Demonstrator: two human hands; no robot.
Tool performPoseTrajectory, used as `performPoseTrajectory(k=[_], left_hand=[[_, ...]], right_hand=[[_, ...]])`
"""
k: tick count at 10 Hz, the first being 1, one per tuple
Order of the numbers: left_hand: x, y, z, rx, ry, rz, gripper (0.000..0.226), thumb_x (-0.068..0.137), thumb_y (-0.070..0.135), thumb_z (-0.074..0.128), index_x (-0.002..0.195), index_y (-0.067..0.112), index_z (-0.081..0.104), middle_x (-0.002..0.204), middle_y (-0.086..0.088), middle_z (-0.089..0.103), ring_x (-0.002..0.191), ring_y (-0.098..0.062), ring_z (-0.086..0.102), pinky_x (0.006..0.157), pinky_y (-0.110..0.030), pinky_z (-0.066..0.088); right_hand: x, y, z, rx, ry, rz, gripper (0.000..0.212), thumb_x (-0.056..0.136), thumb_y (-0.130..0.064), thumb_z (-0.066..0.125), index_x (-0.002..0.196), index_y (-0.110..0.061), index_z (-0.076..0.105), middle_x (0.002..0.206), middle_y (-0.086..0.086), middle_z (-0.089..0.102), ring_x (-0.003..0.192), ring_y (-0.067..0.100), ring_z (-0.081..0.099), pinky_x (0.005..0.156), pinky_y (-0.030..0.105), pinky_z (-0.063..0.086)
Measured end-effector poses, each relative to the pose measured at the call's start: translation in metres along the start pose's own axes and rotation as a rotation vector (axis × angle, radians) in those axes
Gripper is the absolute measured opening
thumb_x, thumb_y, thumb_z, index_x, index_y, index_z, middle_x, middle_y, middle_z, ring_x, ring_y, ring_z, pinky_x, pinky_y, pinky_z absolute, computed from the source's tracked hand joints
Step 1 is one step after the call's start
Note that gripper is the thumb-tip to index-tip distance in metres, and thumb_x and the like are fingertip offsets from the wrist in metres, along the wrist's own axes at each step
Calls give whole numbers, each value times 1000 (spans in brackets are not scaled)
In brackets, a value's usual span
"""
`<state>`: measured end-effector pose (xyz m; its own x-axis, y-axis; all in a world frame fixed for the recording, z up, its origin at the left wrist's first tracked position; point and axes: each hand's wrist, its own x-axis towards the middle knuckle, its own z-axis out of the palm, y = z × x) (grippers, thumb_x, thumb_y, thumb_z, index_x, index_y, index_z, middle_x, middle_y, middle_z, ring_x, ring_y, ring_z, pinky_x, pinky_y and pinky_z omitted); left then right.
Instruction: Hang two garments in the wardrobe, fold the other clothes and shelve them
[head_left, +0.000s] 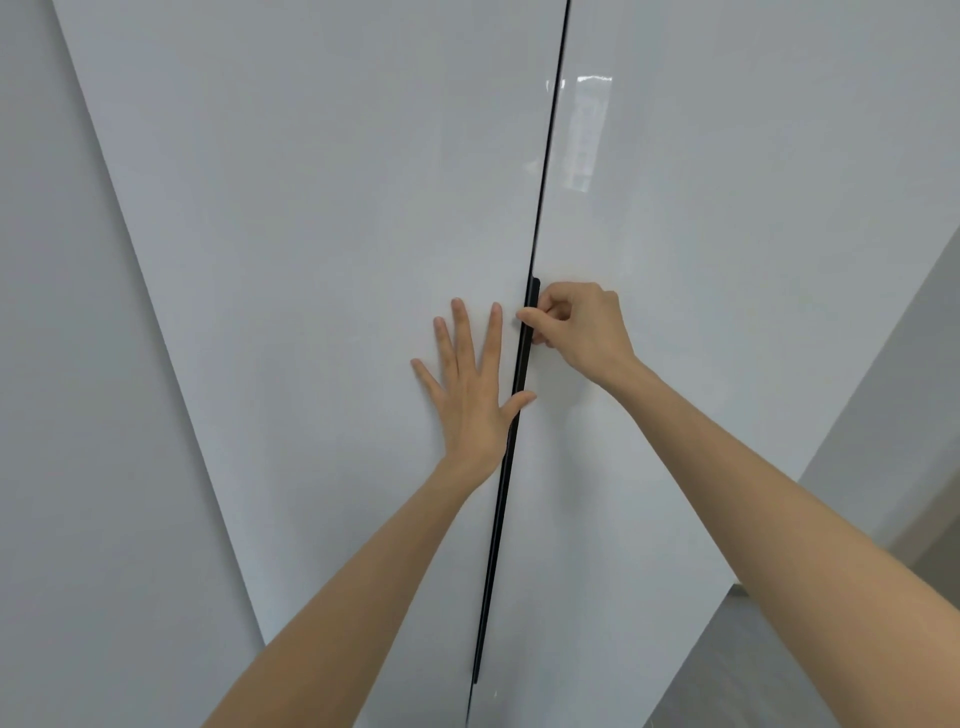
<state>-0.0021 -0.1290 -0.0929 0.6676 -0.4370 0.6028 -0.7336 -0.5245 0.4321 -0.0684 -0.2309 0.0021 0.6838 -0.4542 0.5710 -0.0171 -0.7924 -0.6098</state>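
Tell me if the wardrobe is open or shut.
Shut: the doors meet at a thin dark seam; nothing inside shows. The right hand grips the handle.

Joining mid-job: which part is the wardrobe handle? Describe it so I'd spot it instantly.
Two glossy white wardrobe doors, the left door and the right door, meet at a dark vertical seam. The handle is a long black bar along that seam; the right hand pinches near its top, the left hand lies flat beside it. It is thicker than the hairline seam above.
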Motion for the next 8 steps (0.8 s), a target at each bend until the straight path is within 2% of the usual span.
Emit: performPoseTrajectory(k=[4, 6, 7, 8], left_hand=[[-1, 1, 1, 14, 2, -12, 105, 81, 48, 66, 148, 37, -14, 152, 2, -32, 141, -23, -29, 111, -65, -3], [-4, -8, -11, -71, -68, 66, 93, 89, 42, 60, 146, 40, -13, 152, 7, -33, 142, -20, -28, 111, -63, -3], [-13, -12, -24, -163, -89, 101, 75, 97, 35, 50, 148, 40, -3, 156, 12, -23, 144, -14, -22, 112, -56, -6], [-24, -16, -34, -257, -93, 55, 62, 100, 25, 44, 150, 37, 9, 160, 10, -1, 147, -14, -3, 118, -51, 2]], right_hand=[[-2, 0, 5, 16, 20, 43, 21, 86, -21, 69, 71, -10, 60, 65, 2, 66, 59, 9, 66, 71, 34, 58], [-10, 0, 7, -45, -29, 93, 15, 91, -27, 62, 85, -14, 57, 81, 5, 69, 76, 20, 68, 73, 31, 54], [-24, 2, 6, 16, -49, 170, 14, 92, -31, 59, 95, -18, 59, 90, 2, 68, 83, 20, 67, 77, 34, 54], [-41, 1, 1, 89, -20, 231, 11, 92, -31, 57, 92, -21, 61, 84, -5, 70, 77, 13, 67, 74, 33, 55]])
